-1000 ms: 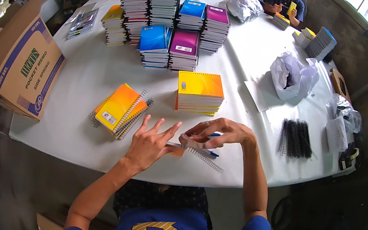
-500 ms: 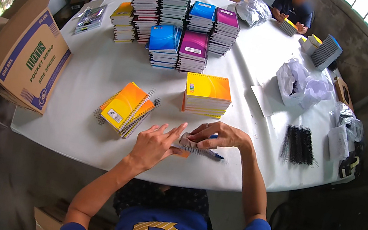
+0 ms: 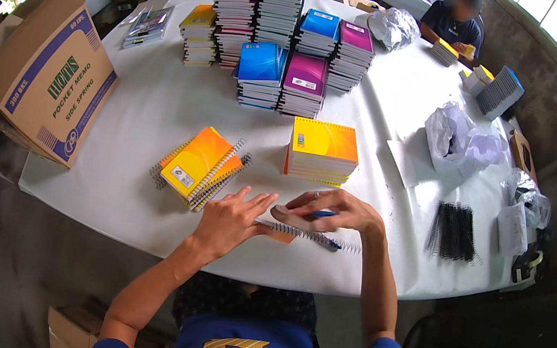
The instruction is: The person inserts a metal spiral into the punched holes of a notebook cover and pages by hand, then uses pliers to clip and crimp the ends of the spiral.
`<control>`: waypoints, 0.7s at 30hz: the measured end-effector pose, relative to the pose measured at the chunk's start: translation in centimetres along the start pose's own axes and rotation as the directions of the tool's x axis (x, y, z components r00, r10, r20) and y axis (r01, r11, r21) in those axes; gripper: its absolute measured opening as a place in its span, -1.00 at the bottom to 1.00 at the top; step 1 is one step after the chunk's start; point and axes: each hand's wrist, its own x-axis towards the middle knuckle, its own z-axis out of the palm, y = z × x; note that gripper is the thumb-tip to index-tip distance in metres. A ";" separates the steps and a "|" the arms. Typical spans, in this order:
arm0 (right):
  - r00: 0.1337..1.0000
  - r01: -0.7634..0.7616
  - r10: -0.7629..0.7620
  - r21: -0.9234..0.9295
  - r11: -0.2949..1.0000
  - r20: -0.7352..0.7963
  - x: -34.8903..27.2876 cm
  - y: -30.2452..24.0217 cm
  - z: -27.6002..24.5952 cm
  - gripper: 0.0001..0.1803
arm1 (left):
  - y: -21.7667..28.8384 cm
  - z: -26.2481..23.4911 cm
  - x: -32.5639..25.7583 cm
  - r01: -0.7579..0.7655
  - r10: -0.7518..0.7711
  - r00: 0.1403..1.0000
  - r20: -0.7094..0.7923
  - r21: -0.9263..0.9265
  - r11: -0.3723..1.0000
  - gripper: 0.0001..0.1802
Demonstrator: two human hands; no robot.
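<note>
table: we see a wide white table (image 3: pixel 155 115) running from our near edge to the far end, where another person in a dark top (image 3: pixel 458 23) sits working
carton: a big open cardboard carton (image 3: pixel 49 81) lies tilted at the left edge of the table, well apart from our hands
far stacks: tall stacks of notebooks (image 3: pixel 274 31) in red, green, blue, purple and yellow fill the middle of the table beyond us
yellow stack: a low stack of yellow-orange notebooks (image 3: pixel 322 150) sits just beyond our right hand, nothing between them
orange pile: a loose slanted pile of orange spiral notebooks (image 3: pixel 201 166) lies just left of our left hand
bags: crumpled clear plastic bags (image 3: pixel 460 135) lie to the right, well apart
coils: a bunch of black spiral coils (image 3: pixel 455 231) lies on the table right of our right hand
left hand: our left hand (image 3: pixel 229 221) lies flat with its fingers spread, pressing the near end of the notebook
right hand: our right hand (image 3: pixel 332 209) arches over the notebook, fingers curled loosely about its top; how firmly they grip we cannot tell
notebook: the small spiral notebook (image 3: pixel 298 233) lies at the near table edge under both hands, its wire binding towards us
change: since a second ago our left hand has dropped from fingers-up onto the notebook and the right hand has closed lower over it; the rest stays put
</note>
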 end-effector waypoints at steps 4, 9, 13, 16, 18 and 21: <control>0.990 0.130 -0.136 0.159 0.979 0.029 0.2 -0.5 0.1 -0.48 | -0.5 0.3 -0.2 0.007 -0.010 0.997 -0.070 -0.047 0.999 -0.15; 0.994 0.106 -0.111 0.141 0.984 0.023 0.5 -0.2 -0.1 -0.51 | -0.5 0.1 -0.3 0.084 -0.132 0.972 -0.195 -0.240 0.967 -0.01; 0.993 0.104 -0.112 0.166 0.981 0.041 1.2 0.8 -0.1 -0.47 | -0.7 1.0 -0.8 0.183 -0.309 0.943 -0.127 -0.578 0.795 0.18; 0.952 0.263 -0.300 0.359 0.896 0.051 1.6 0.2 0.5 -0.44 | -0.9 1.9 -1.1 0.137 -0.346 0.923 -0.169 -0.696 0.705 0.23; 0.996 -0.087 0.087 -0.029 0.996 0.009 2.2 -0.8 0.5 -0.42 | -0.9 2.1 -1.2 0.099 -0.354 0.913 -0.203 -0.731 0.675 0.23; 0.997 0.055 -0.061 0.138 0.989 0.044 1.8 -0.7 0.4 -0.45 | -0.9 2.2 -1.4 0.142 -0.393 0.908 -0.148 -0.772 0.619 0.22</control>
